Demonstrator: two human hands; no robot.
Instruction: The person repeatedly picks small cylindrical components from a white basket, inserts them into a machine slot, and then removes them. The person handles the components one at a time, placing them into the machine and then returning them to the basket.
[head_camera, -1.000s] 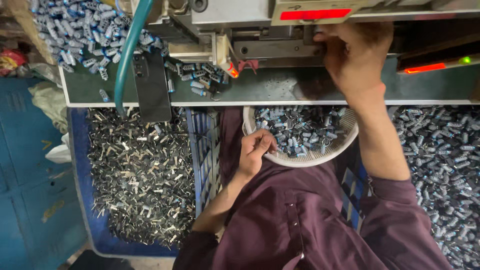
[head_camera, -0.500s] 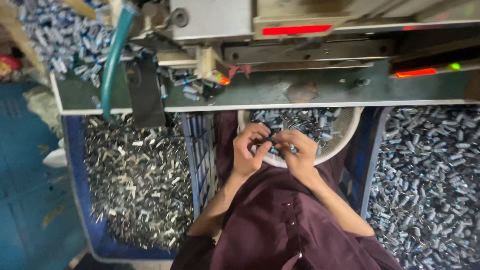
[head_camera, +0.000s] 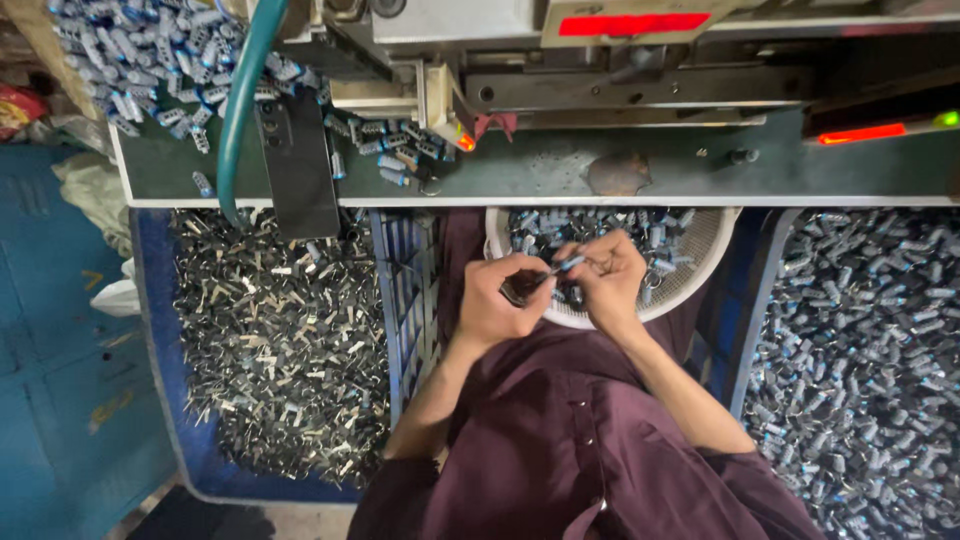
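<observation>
Both hands meet over a white round basket (head_camera: 700, 285) of small blue-grey cylindrical parts that rests on my lap. My left hand (head_camera: 498, 303) is closed around a small bunch of these parts. My right hand (head_camera: 608, 278) pinches one small cylinder part (head_camera: 570, 264) between its fingertips, right beside the left hand's bunch. The two hands touch at the fingertips. Dark maroon sleeves cover my arms.
A green machine table (head_camera: 540, 170) with a metal press head (head_camera: 440, 100) and red lights runs across the top. A teal hose (head_camera: 240, 110) hangs at left. A blue crate (head_camera: 400, 300) of metal pieces lies left, a bin of cylinders (head_camera: 870, 360) right. More cylinders (head_camera: 150, 50) pile at top left.
My right hand came down from the machine to the basket and joined the left hand. It now pinches a single part against the left hand's bunch.
</observation>
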